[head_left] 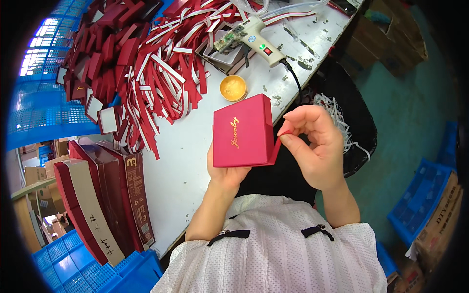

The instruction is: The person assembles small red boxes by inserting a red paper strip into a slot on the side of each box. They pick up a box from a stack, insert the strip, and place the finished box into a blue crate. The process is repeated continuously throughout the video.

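Observation:
A square red jewelry box [243, 132] with gold lettering on its lid rests in my left hand [228, 176], whose fingers are mostly hidden beneath it. Beside the box's right edge, my right hand [315, 146] pinches the end of a red strip [277, 147] between thumb and fingertips. That strip runs down along the side of the box. A small yellow bowl [233, 88] with pale contents stands just beyond the box. Farther back, a cream glue gun [258, 41] with a lit green light lies on the white table [168, 181].
Red-and-white strips [166, 83] lie piled on the table. Behind them, red boxes [105, 49] are heaped by a blue crate [41, 112]. Large red-brown boxes [105, 195] stand at the left. A black bin [359, 122] holding white scraps sits at the right, with cardboard boxes [386, 39] beyond.

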